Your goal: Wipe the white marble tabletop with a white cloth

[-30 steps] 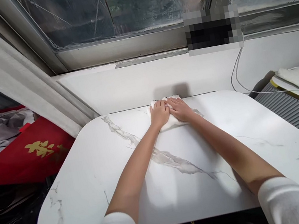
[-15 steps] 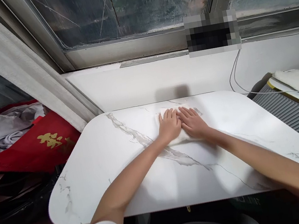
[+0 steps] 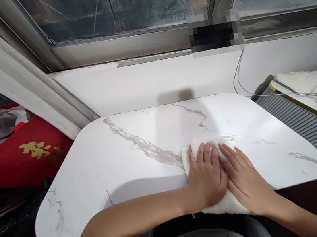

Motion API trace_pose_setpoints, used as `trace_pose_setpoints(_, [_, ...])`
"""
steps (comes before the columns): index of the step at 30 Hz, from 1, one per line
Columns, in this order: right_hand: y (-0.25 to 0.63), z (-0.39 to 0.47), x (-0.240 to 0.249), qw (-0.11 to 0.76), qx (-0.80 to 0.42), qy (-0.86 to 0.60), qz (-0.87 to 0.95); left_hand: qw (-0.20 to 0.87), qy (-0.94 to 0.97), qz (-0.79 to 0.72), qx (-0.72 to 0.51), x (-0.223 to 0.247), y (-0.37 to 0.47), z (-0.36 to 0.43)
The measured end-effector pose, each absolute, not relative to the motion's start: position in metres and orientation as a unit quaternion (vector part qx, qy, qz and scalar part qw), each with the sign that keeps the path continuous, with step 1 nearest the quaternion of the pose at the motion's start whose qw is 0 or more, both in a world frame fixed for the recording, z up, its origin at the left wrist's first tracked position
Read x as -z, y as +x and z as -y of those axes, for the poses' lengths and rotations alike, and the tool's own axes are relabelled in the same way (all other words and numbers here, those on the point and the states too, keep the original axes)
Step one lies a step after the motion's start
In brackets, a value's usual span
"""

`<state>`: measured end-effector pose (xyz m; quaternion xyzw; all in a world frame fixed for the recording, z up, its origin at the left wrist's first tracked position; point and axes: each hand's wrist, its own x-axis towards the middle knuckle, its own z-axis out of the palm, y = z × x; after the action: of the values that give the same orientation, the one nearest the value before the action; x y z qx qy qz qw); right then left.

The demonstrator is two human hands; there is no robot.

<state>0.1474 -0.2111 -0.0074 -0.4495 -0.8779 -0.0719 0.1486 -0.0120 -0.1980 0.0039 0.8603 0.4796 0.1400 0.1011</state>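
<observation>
Pressing on the cloth: both of the person's hands are palm down on the white cloth (image 3: 227, 204), pretty much side by side and touching.
Left hand (image 3: 206, 177): open and flat, fingers stretched out and slightly apart, just resting on top, no grip on the fabric that I can make out.
Right hand (image 3: 245, 178): also open and flat, fingers long and angled toward the left one, thumb side tucked against it; can't tell if any fabric is pinched underneath.
White cloth: at the table's near edge, right of its middle, lower part sticking out past that edge.
Table (image 3: 89, 175): white marble-look top, rounded corners, grey-brown veins.
Behind the table: white wall (image 3: 140, 83), then a window (image 3: 153, 3) above, plus a pixelated dark patch at the frame.
Left of the table: pale curtain (image 3: 15, 70) and a red bag (image 3: 27, 158) with gold print.
Right of the table: grey ribbed thing (image 3: 307, 125), folded pale fabric (image 3: 308, 82) beyond, thin cable (image 3: 238, 73) running over.
</observation>
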Motion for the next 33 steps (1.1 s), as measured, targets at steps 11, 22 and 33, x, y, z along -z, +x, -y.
trace_pose_setpoints(11, [0.155,0.067,0.018,0.143,0.053,-0.502,0.851,0.131,0.823,-0.526,-0.171,-0.001,0.003,0.061])
trace_pose_setpoints(22, [0.141,-0.052,0.012,0.156,0.009,-0.516,0.843,0.13,0.785,-0.571,-0.204,0.0,0.002,-0.049])
trace_pose_setpoints(33, [0.144,-0.004,0.005,0.118,0.025,-0.518,0.847,0.099,0.786,-0.58,-0.191,0.002,0.005,-0.005])
